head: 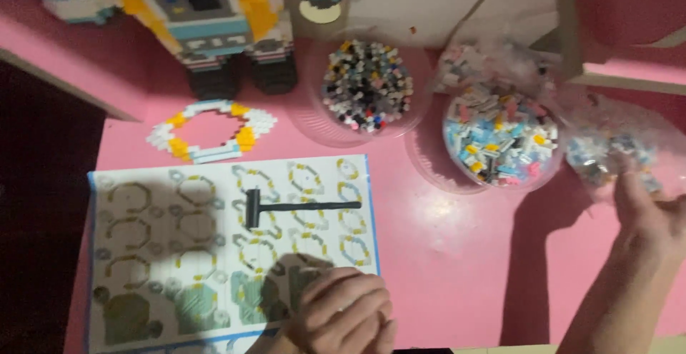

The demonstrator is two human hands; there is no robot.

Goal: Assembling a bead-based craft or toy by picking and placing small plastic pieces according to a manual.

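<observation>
Two pieces look finished, the block figure [193, 18] and ring [212, 131]; loose bricks fill the tubs [502, 140]; left hand [343, 315] curls closed on the instruction sheet [143, 254]; right hand [647, 215] seemingly grips a plastic bag [614, 147].

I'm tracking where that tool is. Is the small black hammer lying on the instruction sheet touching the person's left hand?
Apart. The head view shows the small black hammer lying on the printed instruction sheet, with a clear stretch of sheet between it and the curled left hand below.
</observation>
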